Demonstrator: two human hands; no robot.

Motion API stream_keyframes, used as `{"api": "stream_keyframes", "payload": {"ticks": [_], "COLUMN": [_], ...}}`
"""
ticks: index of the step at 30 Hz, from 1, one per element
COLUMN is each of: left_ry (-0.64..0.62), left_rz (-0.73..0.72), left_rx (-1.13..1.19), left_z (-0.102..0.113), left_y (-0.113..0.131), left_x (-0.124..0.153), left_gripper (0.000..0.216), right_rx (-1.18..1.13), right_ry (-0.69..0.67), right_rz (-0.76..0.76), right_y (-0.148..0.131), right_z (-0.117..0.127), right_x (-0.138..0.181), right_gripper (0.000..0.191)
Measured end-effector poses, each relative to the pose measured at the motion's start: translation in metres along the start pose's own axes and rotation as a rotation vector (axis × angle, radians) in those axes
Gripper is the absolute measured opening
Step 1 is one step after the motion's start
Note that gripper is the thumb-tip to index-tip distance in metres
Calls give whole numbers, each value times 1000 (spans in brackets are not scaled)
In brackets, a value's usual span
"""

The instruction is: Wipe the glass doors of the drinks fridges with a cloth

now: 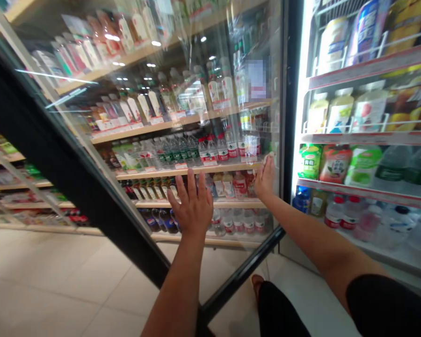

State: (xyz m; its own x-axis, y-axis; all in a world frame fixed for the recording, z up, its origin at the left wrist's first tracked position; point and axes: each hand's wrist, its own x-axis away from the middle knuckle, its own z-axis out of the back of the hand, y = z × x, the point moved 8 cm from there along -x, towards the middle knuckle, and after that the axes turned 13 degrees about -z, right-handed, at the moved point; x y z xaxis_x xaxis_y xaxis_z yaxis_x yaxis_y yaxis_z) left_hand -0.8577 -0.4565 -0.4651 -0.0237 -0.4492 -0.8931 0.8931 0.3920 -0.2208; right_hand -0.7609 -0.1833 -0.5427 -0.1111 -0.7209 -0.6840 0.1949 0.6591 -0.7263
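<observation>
My left hand [191, 208] lies against the glass of an open fridge door, its fingers spread and nothing held. Further right, my right hand [264, 180] is raised at the same pane near the hinge side. Its fingers are stretched out and close together, seen edge-on. A small pale patch shows at those fingertips; I cannot tell what it is. The black door frame [91, 187] slants across the left, and the bottom rail [245, 269] runs below my hands. Through the pane, shelves of bottles are visible, partly mixed with reflections.
To the right stands the lit fridge, with several bottles and pouches behind its shelf edges [365, 187]. Wooden store shelves [154, 175] hold rows of drinks beyond the glass. My foot [257, 283] rests on the pale tiled floor [56, 281] under the door.
</observation>
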Motion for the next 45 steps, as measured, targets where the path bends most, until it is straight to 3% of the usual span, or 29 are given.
{"api": "stream_keyframes", "payload": {"ticks": [3, 7, 10, 17, 23, 27, 30, 36, 38, 41, 45], "left_ry": [9, 22, 17, 24, 31, 58, 137, 196, 188, 176, 192], "left_rz": [-23, -29, -23, -27, -50, -45, -118, -287, -263, -252, -289], "left_rx": [-39, -32, -20, -17, -49, -12, -27, -53, -94, -152, -245], "left_z": [1, 0, -1, 1, 3, -1, 3, 15, 16, 15, 18], "left_y": [2, 1, 0, 1, 5, 0, 0, 10, 11, 13, 20], "left_x": [0, 1, 2, 2, 2, 6, 10, 10, 8, 5, 14], "left_gripper": [63, 62, 62, 60, 59, 56, 58, 53, 56, 61, 56], "right_rx": [-10, 15, 37, -3, 22, 72, 49, -267, -338, -244, 10], "right_ry": [-36, -151, -157, -176, -230, -282, -321, -544, -501, -330, -181], "right_rz": [115, 348, 417, 439, 589, 616, 611, 714, 650, 461, 511], "right_y": [-40, -80, -97, -158, -152, -165, -187, -197, -184, -149, -119], "right_z": [-1, -3, -2, -9, -13, -16, -14, -8, -2, -1, -12], "right_x": [-5, 47, 72, 49, 90, 81, 72, 96, 87, 60, 48], "right_gripper": [60, 62, 65, 60, 54, 52, 53, 64, 61, 60, 63]}}
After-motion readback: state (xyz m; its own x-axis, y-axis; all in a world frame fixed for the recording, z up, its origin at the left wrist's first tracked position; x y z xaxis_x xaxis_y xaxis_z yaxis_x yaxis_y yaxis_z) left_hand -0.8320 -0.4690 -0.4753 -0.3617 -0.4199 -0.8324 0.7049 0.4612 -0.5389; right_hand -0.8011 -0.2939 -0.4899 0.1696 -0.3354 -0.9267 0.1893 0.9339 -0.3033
